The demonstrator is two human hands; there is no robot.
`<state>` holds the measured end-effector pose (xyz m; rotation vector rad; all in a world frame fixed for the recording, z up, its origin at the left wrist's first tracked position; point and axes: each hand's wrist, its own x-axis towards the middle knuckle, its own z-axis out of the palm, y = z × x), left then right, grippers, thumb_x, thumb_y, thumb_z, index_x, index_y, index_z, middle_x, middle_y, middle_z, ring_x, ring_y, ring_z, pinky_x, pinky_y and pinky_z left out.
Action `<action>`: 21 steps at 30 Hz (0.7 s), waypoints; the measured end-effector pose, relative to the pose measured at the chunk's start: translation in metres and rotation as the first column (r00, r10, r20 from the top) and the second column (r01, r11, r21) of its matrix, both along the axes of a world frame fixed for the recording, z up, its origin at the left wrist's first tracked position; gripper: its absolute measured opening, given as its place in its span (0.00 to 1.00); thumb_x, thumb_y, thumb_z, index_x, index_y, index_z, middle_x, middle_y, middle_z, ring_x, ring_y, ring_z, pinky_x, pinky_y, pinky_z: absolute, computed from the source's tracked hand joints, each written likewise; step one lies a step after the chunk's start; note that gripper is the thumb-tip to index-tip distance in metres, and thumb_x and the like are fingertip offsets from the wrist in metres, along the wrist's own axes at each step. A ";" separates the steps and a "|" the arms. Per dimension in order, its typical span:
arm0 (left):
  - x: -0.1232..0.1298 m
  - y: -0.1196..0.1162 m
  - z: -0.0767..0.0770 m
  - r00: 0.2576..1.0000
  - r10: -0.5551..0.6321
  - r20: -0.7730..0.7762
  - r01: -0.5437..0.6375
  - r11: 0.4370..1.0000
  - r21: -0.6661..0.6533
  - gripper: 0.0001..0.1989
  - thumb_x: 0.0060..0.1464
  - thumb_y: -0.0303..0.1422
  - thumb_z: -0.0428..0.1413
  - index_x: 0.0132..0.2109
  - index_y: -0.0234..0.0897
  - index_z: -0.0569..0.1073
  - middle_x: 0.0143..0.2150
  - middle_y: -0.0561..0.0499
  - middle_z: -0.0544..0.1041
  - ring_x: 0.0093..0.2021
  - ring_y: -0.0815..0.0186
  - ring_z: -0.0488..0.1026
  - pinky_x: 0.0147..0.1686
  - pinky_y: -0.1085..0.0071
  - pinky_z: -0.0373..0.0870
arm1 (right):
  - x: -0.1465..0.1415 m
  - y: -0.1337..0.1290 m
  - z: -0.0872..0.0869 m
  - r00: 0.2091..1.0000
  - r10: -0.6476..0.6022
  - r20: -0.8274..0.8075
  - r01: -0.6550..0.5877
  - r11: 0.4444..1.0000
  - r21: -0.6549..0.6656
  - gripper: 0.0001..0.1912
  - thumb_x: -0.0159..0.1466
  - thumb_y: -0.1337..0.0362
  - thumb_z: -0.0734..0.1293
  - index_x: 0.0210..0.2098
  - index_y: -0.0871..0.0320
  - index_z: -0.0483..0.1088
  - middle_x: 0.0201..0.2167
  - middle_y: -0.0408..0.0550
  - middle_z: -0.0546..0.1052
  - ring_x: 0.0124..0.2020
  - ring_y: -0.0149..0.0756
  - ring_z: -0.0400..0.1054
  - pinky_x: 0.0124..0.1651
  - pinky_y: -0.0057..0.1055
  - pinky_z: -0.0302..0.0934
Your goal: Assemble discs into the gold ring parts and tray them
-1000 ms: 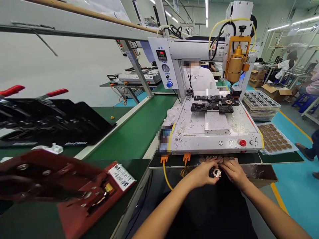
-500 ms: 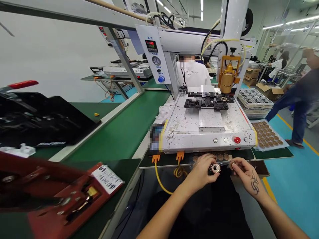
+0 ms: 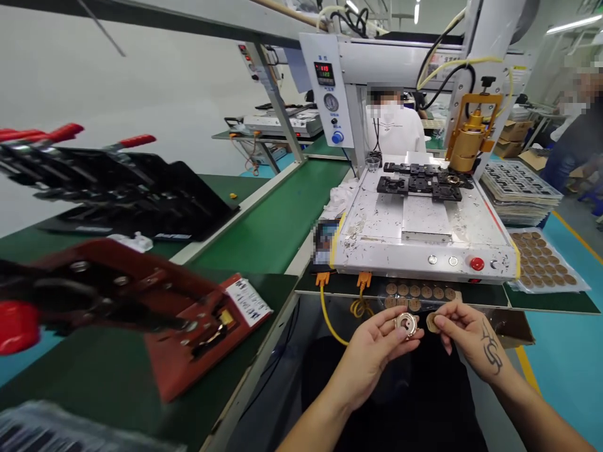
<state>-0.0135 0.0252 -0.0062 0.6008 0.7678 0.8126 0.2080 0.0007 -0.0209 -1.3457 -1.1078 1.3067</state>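
My left hand (image 3: 377, 345) holds a round metallic watch case (image 3: 406, 325) between thumb and fingers, its open ring face turned up. Close to its right, my right hand (image 3: 464, 329) pinches a small round brown disc (image 3: 432, 322). The case and the disc are apart. Just beyond my hands, a clear sheet with several brown discs (image 3: 414, 290) lies at the table's front edge. Behind it stands a white press machine (image 3: 377, 254) with black fixtures (image 3: 419, 182) on its bed and a brass-coloured head (image 3: 467, 147) above.
On the left are a red hand press (image 3: 174, 370) and black clamps with red handles (image 3: 136, 141). Stacked trays (image 3: 522, 188) and another sheet of brown discs (image 3: 546, 260) lie at the right. Yellow cables (image 3: 325, 320) hang in front. A person in white (image 3: 400, 132) sits behind the machine.
The view has turned left, so the scene sits further right. My left hand has opened its grip palm-up around the case, and the brown disc in my right hand shows more fully.
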 end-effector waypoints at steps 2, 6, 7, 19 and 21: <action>-0.003 -0.005 0.004 1.000 0.002 0.019 -0.002 1.000 -0.011 0.28 0.54 0.38 0.73 0.58 0.30 0.77 0.53 0.36 0.85 0.52 0.52 0.84 0.56 0.60 0.79 | -0.001 -0.003 0.001 1.000 0.023 -0.002 -0.023 1.000 -0.008 0.20 0.66 0.46 0.75 0.36 0.57 0.74 0.22 0.41 0.75 0.21 0.30 0.67 0.29 0.29 0.62; -0.006 -0.012 0.005 1.000 -0.003 0.021 0.003 1.000 0.027 0.27 0.57 0.41 0.71 0.59 0.31 0.79 0.54 0.37 0.85 0.54 0.50 0.83 0.60 0.54 0.77 | -0.003 -0.010 0.004 0.988 0.101 -0.117 -0.109 0.992 -0.070 0.20 0.68 0.47 0.73 0.34 0.57 0.71 0.21 0.39 0.72 0.20 0.28 0.63 0.27 0.27 0.57; -0.007 -0.013 0.005 1.000 -0.008 0.019 0.007 0.999 0.044 0.28 0.57 0.42 0.71 0.59 0.32 0.79 0.53 0.37 0.85 0.55 0.50 0.83 0.61 0.53 0.77 | -0.003 -0.011 0.004 0.982 0.118 -0.148 -0.131 0.988 -0.084 0.20 0.68 0.47 0.73 0.34 0.57 0.70 0.21 0.39 0.72 0.20 0.28 0.63 0.27 0.27 0.56; -0.010 -0.022 0.004 1.000 -0.012 0.005 0.011 0.993 0.115 0.26 0.59 0.43 0.69 0.61 0.37 0.80 0.57 0.40 0.83 0.59 0.46 0.79 0.62 0.49 0.77 | -0.023 -0.006 0.037 0.959 0.179 0.222 -0.209 0.970 0.121 0.17 0.71 0.50 0.69 0.32 0.55 0.69 0.43 0.48 0.74 0.45 0.40 0.68 0.48 0.33 0.64; -0.010 -0.024 0.003 1.000 -0.001 0.006 0.000 0.991 0.131 0.27 0.59 0.43 0.69 0.61 0.38 0.80 0.58 0.40 0.83 0.59 0.46 0.79 0.62 0.48 0.77 | -0.030 -0.007 0.037 0.952 0.181 0.248 -0.221 0.965 0.141 0.16 0.71 0.52 0.68 0.32 0.54 0.69 0.46 0.49 0.74 0.47 0.41 0.69 0.51 0.34 0.64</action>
